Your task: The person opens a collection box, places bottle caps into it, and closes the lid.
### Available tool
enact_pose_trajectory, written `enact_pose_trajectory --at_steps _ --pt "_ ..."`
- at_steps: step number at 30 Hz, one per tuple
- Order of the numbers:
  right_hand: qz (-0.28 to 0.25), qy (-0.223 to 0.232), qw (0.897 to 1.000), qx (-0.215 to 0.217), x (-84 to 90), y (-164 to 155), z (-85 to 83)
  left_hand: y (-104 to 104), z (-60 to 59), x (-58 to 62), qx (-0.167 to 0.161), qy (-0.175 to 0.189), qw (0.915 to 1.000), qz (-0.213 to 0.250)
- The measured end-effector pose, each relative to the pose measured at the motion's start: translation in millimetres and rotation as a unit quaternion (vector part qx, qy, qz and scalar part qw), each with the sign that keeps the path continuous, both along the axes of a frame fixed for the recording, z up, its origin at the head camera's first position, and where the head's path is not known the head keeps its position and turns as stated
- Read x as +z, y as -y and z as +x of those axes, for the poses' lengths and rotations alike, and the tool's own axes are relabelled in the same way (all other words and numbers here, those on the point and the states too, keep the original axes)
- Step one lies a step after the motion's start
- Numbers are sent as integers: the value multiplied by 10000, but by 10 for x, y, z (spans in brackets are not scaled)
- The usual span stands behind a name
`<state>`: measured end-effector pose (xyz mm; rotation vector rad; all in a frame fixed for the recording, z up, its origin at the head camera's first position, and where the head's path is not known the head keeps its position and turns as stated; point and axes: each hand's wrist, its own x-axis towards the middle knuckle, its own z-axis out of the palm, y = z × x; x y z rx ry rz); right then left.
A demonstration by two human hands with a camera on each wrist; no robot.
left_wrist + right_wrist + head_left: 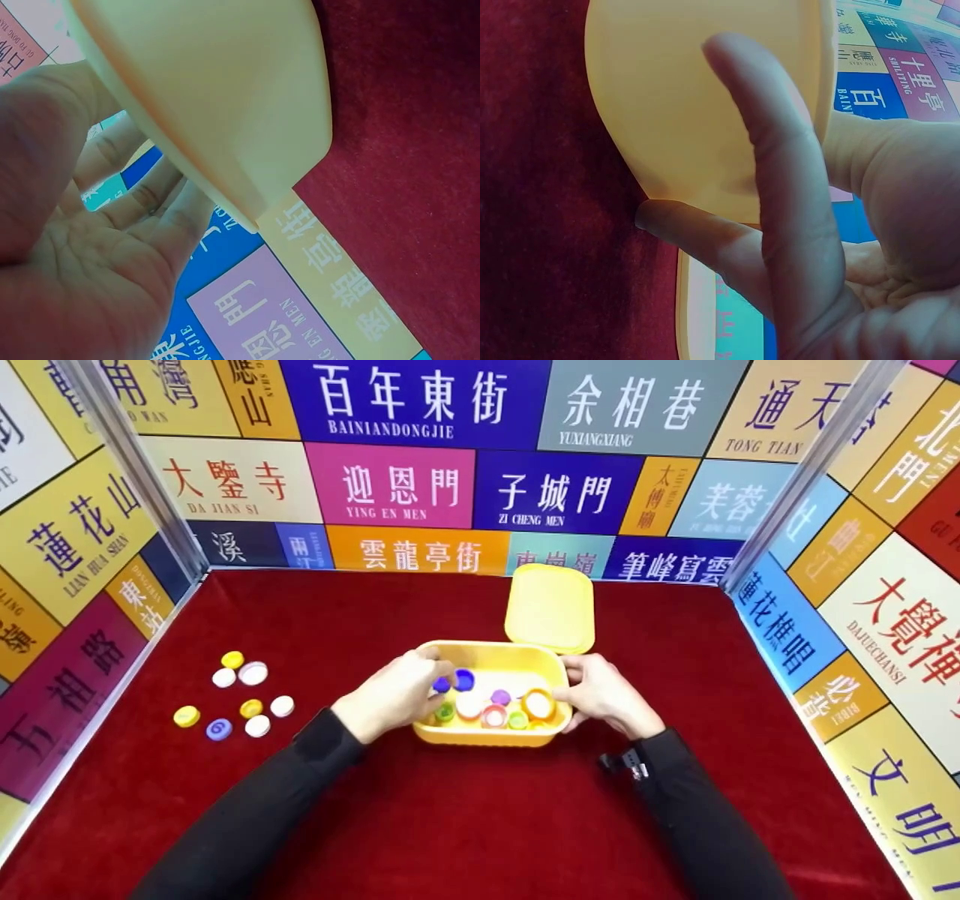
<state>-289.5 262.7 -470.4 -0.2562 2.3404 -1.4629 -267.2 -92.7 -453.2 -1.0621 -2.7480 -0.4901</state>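
A yellow plastic box (487,738) stands on the red cloth, holding several bottle caps. My right hand (604,694) grips its right end, the thumb over the rim and the fingers (780,172) spread along the outer wall. Over the left rim reaches my left hand (401,690), thumb and fingers inside the box. Close to its fingertips are a dark blue cap (464,680), another blue one partly covered, and a green cap (445,712). The box wall (225,97) hides those fingertips in the left wrist view; whether they pinch a cap I cannot tell.
A yellow lid (551,607) lies behind the box, near its right corner. To the left, several loose caps are scattered on the cloth, among them a blue cap (219,729) and a yellow cap (187,716). Printed panels (390,484) wall the table's back and sides.
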Motion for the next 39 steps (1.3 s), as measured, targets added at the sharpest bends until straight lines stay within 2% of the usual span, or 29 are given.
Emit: enact_pose_trajectory --at_steps 15,19,23,29,33,39 --pt "-76 3 10000 -21 0 -21 13 111 5 36 -45 -388 9989 242" --pt "-94 5 10000 -17 -4 -20 14 182 4 65 92 -343 9985 422" --pt "-92 -8 10000 16 -5 -22 14 296 -13 79 379 -300 9968 639" --pt "-67 -64 9999 72 -8 -19 11 636 -71 74 980 -294 9907 897" --pt "-65 -82 9999 59 -1 -10 9 985 -114 37 1490 -132 9837 997" --pt "-44 -64 10000 50 2 3 8 1540 -113 -86 2152 193 9727 842"
